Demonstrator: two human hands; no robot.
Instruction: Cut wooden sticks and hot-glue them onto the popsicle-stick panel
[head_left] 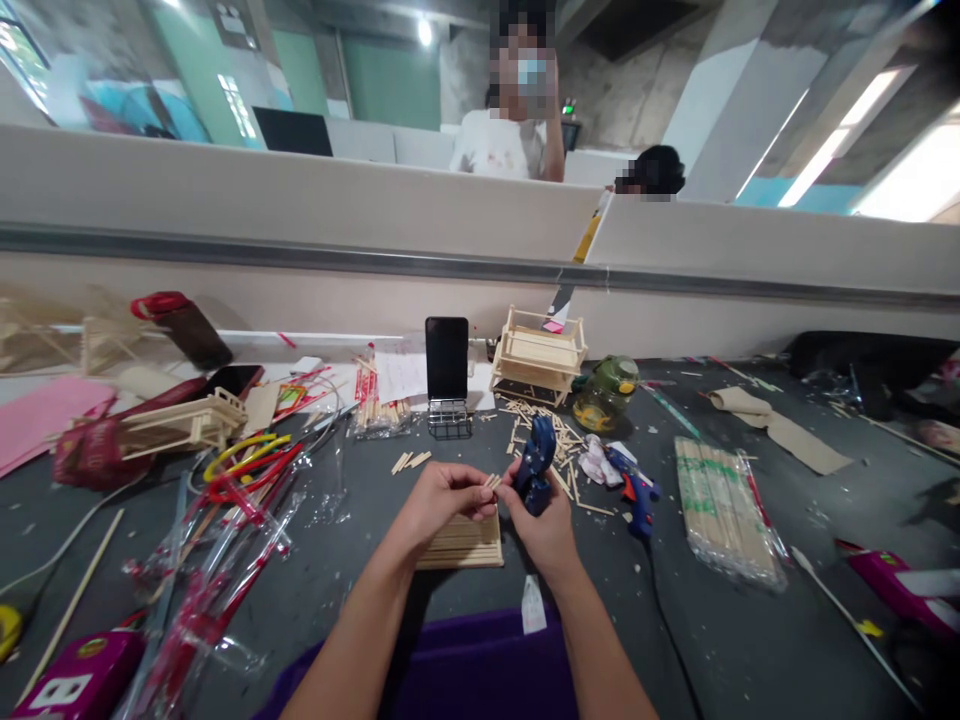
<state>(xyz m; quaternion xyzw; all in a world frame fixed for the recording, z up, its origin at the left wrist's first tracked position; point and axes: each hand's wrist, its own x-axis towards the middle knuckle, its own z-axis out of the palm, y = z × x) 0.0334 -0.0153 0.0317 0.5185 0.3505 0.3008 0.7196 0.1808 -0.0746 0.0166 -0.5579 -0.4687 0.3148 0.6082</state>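
Hands meet over the dark grey desk [390,620]. Left hand [442,497] pinches short pale wooden sticks [491,482], its grip closed on them, above a flat panel of glued wooden sticks [461,548]. Right hand [544,525], at three o'clock of it, clamps a dark blue plier-like cutter [536,462]. A blue glue gun [634,490] lies further at three o'clock.

Black phone [447,358] upright in wire stand [450,418], centre back. Stick-built model [538,355] just right of it, green jar [606,392] beside. Blue glue gun [634,490] near loose sticks [544,425]. Wrapped stick bundle [721,505] further right. Pink sheet [37,420], red bag [94,450] far left. Person in white top [501,145] behind partition [300,215].
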